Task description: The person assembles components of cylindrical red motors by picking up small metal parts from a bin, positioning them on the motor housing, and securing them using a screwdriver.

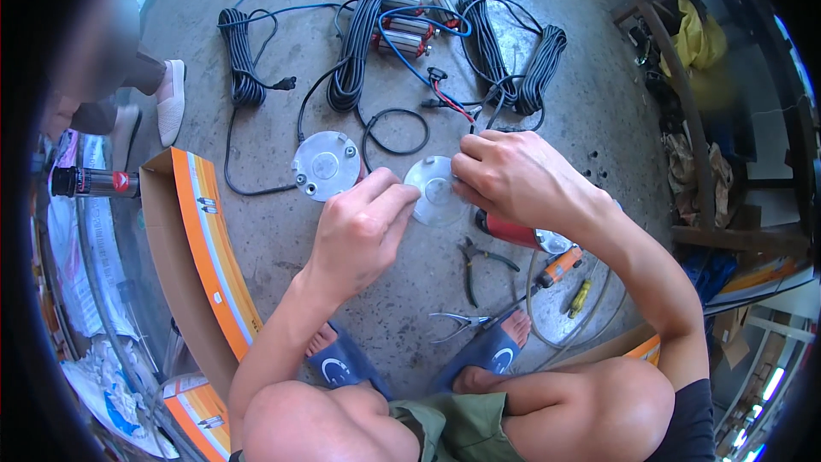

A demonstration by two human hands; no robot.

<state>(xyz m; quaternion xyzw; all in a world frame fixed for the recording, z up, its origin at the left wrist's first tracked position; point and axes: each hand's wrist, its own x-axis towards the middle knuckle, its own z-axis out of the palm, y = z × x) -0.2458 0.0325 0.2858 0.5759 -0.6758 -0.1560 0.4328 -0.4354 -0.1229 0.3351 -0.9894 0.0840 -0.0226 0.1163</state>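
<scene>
My left hand [363, 227] is closed, its thumb and fingertips at the left edge of a round silver metal cover [434, 194]. On the cover's right edge, my right hand [506, 173] pinches with bent fingers, which hide that side. Left of it stands a similar round metal cover [326, 166] with bolts and a black cable running from it. A red cylindrical body [510, 230] with a silver end lies under my right wrist. Nearer my feet are dark-handled pliers [486, 262], silver pliers [463, 321], an orange power screwdriver [562, 265] and a yellow-handled screwdriver [580, 299].
Bundled black cables [355, 51] and several silver-and-red motor rotors [400, 43] lie farther off on the concrete floor. An open orange cardboard box [209, 239] stands at left, near another person's shoe [171, 103]. A rack [705, 154] stands at right.
</scene>
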